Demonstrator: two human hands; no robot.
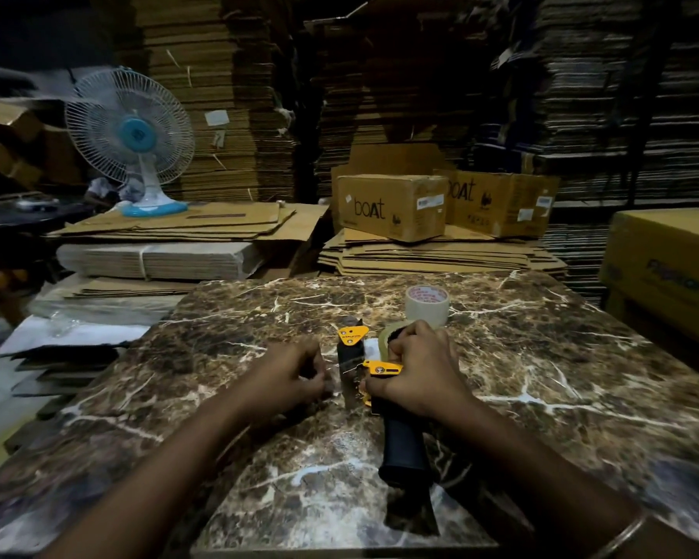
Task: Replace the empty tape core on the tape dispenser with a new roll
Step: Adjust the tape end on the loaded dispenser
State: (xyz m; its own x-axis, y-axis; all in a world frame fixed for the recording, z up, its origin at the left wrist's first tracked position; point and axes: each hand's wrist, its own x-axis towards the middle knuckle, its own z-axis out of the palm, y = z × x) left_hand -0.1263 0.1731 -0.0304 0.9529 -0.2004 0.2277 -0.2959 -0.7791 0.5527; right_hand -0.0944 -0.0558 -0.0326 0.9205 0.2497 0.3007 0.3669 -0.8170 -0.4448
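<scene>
- Tape dispenser (380, 381) lies on the marble table (541, 357), black handle toward the camera.
- Right hand (416, 377) grips its frame; left hand (287, 377) pinches beside it.
- Tape roll (427, 305) stands behind.

We see 2 bare forearms entering from the bottom edge, no sleeves on either one. Left hand (289, 377) is bare: no ring, no watch, no glove that we can make out. Right hand (418, 375) is also bare, fingers uncovered. On the right forearm, near the lower right corner, we spot 1 thin bangle (624, 536), metallic, gold or brass toned, a plain narrow band with no pattern we can read. Lighting is dim, so finer details like nails or small marks are too dark for us to tell. No clothing shows beyond the arms.
</scene>
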